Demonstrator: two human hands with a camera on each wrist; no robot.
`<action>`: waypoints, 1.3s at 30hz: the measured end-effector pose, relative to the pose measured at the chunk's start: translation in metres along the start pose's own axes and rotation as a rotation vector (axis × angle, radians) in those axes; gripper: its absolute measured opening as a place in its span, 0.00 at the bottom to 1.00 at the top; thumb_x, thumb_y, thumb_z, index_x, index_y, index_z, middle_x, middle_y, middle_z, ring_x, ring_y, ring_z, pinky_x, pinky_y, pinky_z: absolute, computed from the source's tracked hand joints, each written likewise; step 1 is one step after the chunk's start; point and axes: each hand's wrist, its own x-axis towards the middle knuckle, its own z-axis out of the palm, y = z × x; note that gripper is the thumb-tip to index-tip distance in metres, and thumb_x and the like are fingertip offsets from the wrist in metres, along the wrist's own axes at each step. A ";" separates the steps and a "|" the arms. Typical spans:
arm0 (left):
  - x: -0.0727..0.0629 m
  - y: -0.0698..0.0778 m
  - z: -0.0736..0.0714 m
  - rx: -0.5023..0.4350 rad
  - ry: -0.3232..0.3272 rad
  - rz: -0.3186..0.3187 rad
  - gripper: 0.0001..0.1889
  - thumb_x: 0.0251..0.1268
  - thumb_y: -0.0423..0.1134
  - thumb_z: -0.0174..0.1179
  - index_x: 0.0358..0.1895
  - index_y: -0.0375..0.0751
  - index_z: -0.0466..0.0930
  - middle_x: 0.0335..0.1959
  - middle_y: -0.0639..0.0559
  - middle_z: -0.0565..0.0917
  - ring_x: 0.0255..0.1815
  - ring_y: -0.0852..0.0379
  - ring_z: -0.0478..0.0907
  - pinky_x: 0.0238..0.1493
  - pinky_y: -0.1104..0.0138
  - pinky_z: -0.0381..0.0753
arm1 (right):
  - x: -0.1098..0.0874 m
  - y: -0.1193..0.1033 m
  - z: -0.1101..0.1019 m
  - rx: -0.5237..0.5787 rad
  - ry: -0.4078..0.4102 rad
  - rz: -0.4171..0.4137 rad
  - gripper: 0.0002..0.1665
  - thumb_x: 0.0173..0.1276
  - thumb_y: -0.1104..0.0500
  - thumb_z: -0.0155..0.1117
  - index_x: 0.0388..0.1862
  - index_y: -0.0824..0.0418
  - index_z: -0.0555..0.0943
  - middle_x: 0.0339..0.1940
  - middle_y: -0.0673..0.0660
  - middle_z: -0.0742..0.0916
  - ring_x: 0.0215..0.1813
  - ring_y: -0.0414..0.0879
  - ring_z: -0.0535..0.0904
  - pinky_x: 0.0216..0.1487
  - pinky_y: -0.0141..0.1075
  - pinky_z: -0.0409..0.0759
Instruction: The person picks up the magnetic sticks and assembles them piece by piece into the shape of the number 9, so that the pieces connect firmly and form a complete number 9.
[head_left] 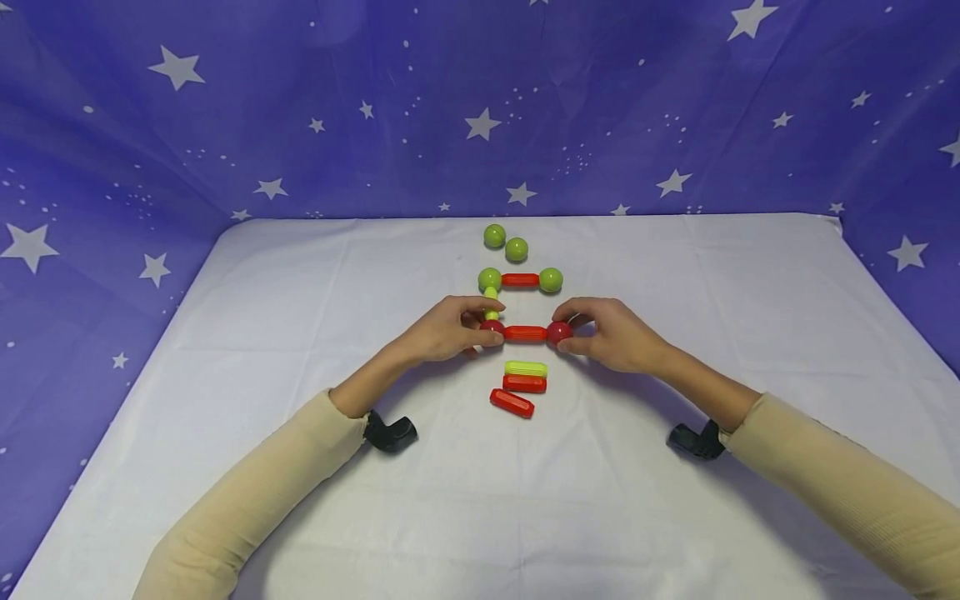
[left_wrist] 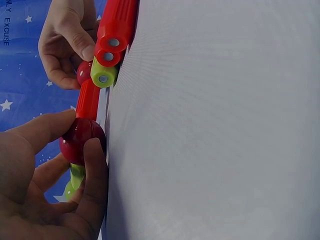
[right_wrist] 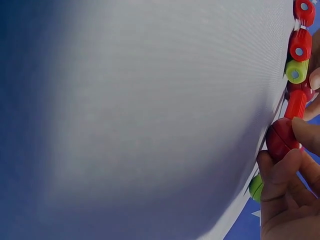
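Observation:
In the head view, my left hand (head_left: 447, 330) pinches a red ball (left_wrist: 77, 142) between thumb and fingers. Across from it, my right hand (head_left: 617, 335) grips a second red ball (head_left: 559, 333). A ribbed red magnetic rod (head_left: 526, 333) spans the two red balls. From the left red ball, a yellow-green rod (head_left: 491, 293) leads back to a green ball (head_left: 490, 279), partly covered by my left fingers. Another red rod (head_left: 521, 280) links that green ball to a green ball (head_left: 551, 279) on the right. The right-hand side between red and green balls has no rod.
Two loose green balls (head_left: 517, 249) lie behind the linked pieces. Nearer me are a loose yellow-green rod (head_left: 526, 368), a red rod (head_left: 525, 384) alongside it and an angled red rod (head_left: 512, 403). A starry blue cloth (head_left: 420, 108) hangs behind the white-covered table (head_left: 525, 517).

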 end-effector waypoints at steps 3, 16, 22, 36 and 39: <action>0.000 0.000 0.000 -0.001 0.000 0.002 0.26 0.63 0.36 0.68 0.64 0.38 0.75 0.45 0.43 0.78 0.37 0.51 0.79 0.35 0.63 0.86 | 0.000 0.000 0.000 -0.003 -0.001 -0.001 0.20 0.61 0.67 0.72 0.53 0.65 0.82 0.46 0.55 0.86 0.51 0.52 0.82 0.58 0.52 0.77; -0.001 0.000 0.000 0.003 0.001 0.006 0.26 0.63 0.36 0.68 0.64 0.38 0.75 0.45 0.43 0.78 0.37 0.51 0.79 0.35 0.63 0.86 | -0.002 -0.003 0.001 -0.008 0.003 0.005 0.20 0.61 0.67 0.72 0.53 0.64 0.82 0.46 0.55 0.86 0.51 0.52 0.82 0.58 0.53 0.77; -0.001 0.000 0.000 0.002 0.001 0.010 0.26 0.63 0.36 0.68 0.64 0.38 0.75 0.44 0.43 0.78 0.37 0.51 0.79 0.35 0.63 0.86 | -0.003 -0.003 0.001 -0.014 0.007 0.002 0.20 0.61 0.67 0.72 0.53 0.65 0.82 0.46 0.56 0.86 0.52 0.53 0.82 0.58 0.53 0.76; 0.000 0.000 0.000 0.012 0.007 0.016 0.26 0.63 0.36 0.68 0.64 0.38 0.75 0.44 0.43 0.78 0.38 0.51 0.78 0.35 0.64 0.86 | -0.011 -0.018 -0.002 0.012 0.125 -0.087 0.19 0.60 0.67 0.73 0.51 0.65 0.83 0.46 0.56 0.87 0.53 0.52 0.81 0.59 0.54 0.75; 0.000 0.000 0.000 0.010 0.007 0.015 0.26 0.63 0.36 0.68 0.64 0.38 0.75 0.44 0.43 0.78 0.38 0.51 0.78 0.35 0.64 0.86 | -0.014 -0.023 0.001 0.052 0.127 -0.118 0.16 0.61 0.68 0.72 0.48 0.65 0.84 0.43 0.55 0.87 0.49 0.50 0.81 0.56 0.53 0.77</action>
